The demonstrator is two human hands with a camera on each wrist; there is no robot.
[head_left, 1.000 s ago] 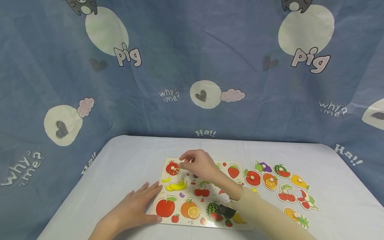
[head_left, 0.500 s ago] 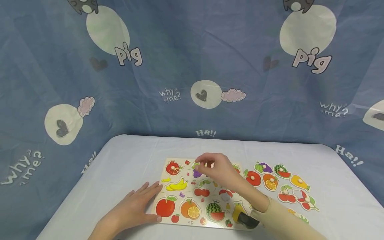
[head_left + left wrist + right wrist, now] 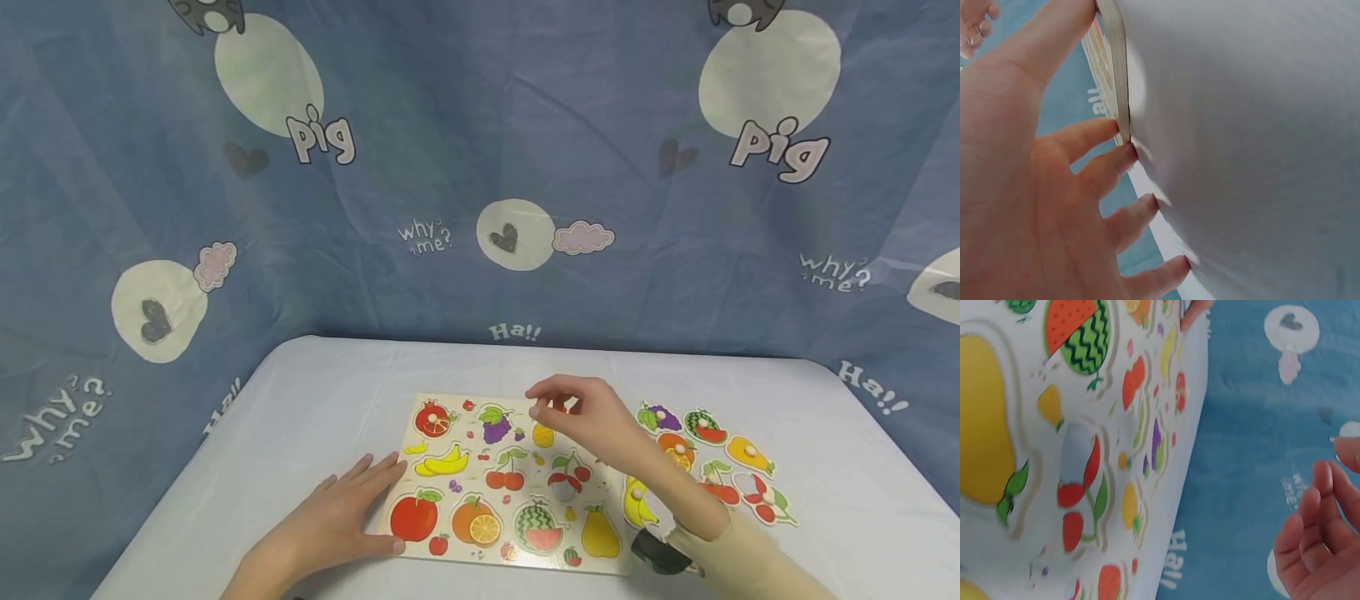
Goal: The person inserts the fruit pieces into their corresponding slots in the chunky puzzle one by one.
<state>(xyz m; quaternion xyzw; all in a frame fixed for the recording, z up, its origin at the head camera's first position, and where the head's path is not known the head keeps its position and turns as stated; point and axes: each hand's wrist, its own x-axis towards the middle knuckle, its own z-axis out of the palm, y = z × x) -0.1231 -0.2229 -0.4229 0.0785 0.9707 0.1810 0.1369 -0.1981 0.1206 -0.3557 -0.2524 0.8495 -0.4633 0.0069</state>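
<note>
A white fruit puzzle board (image 3: 536,561) lies flat on the table, its recesses printed with fruit. In its far left recess sits a pomegranate piece (image 3: 432,420) with a small knob. My left hand (image 3: 337,512) rests at the board's left side, fingers spread; in the left wrist view the thumb and some fingertips touch the board's edge (image 3: 1120,75). Above the far right part of the board hovers my right hand (image 3: 588,412), fingers loosely bent, nothing between them. It partly covers the pineapple and strawberry recesses. In the right wrist view this hand (image 3: 1322,544) is apart from the board.
Loose knobbed pieces lie right of the board: grapes (image 3: 660,417), watermelon (image 3: 705,427), orange (image 3: 675,452), pear (image 3: 750,455), cherries (image 3: 718,483), and bananas (image 3: 637,502). The right forearm covers others. A blue printed cloth (image 3: 375,183) hangs behind the white table (image 3: 352,383).
My right hand has moved rightward from beside the pomegranate piece, across the grapes recess, to the far right part of the board. The left hand has stayed in place.
</note>
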